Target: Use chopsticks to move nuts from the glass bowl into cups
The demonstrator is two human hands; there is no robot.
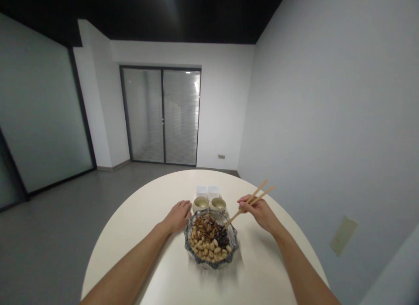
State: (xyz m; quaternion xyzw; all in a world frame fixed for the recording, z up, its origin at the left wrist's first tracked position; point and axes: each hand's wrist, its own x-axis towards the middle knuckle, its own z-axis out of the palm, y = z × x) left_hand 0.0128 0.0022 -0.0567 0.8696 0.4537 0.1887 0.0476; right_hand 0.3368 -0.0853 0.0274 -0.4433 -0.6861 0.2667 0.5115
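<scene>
1. A bare room with a grey floor and pale walls; a round white table fills the near view.
2. Nearest stands a glass bowl with 3 heaps: pale peanuts near, striped seeds far left, dark seeds right.
3. The left hand rests at the bowl's far-left rim, fingers loosely curled and holding nothing. I cannot tell whether it touches the glass.
4. The right hand pinches 2 chopsticks, tips slanting down over the far-right rim.
5. Judgement: steady the bowl, keep the tips narrow, and take 1 piece at a time.
6. Just beyond the bowl, 2 small cups and 2 white cups crowd any far reach.
7. Farthest off, glass doors stand shut.
</scene>
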